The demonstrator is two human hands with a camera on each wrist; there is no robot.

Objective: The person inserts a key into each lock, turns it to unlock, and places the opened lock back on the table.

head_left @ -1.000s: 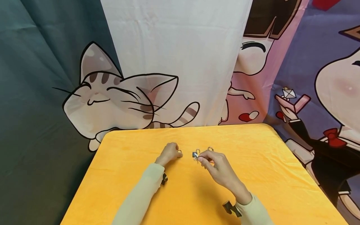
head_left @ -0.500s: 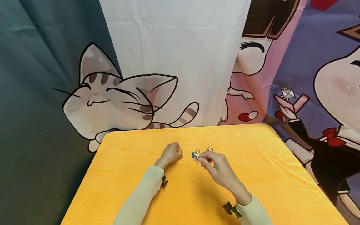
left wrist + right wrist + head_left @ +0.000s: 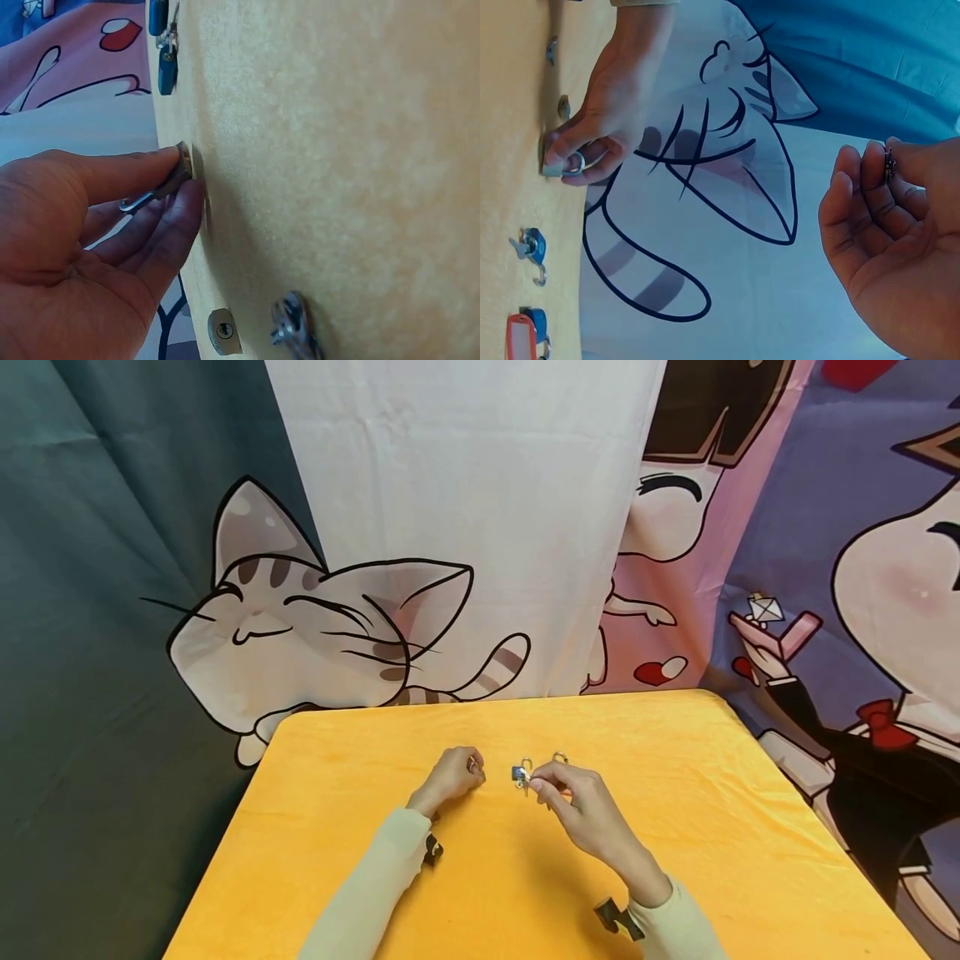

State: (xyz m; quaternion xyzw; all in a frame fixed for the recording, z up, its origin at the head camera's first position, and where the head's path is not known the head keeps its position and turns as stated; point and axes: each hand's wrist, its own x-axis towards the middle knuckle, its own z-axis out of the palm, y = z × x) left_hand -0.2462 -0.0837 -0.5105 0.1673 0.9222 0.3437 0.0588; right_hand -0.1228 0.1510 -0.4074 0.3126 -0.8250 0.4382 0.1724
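My left hand (image 3: pixel 454 775) holds a small grey padlock (image 3: pixel 176 178) low over the table, between thumb and fingers. Its shackle (image 3: pixel 577 161) shows beside the fingers in the right wrist view. My right hand (image 3: pixel 900 232) is raised to the right and pinches a small metal key (image 3: pixel 889 165), seen edge-on, between thumb and fingertips. Just left of the right hand in the head view lies a blue padlock (image 3: pixel 518 773) with its shackle raised and a key in it. A second blue padlock (image 3: pixel 536 321) with a red-framed tag (image 3: pixel 520 339) lies farther right, mostly hidden behind the right hand in the head view.
Another grey padlock (image 3: pixel 223 331) lies on the yellow table (image 3: pixel 360 752), its keyhole showing. Loose keys (image 3: pixel 294 324) lie near it. Behind the table's far edge hangs a printed cartoon curtain (image 3: pixel 480 527).
The left hand has shifted slightly left and tilted the grey padlock, so its shackle sits more behind the fingers. The right hand has stayed almost still.
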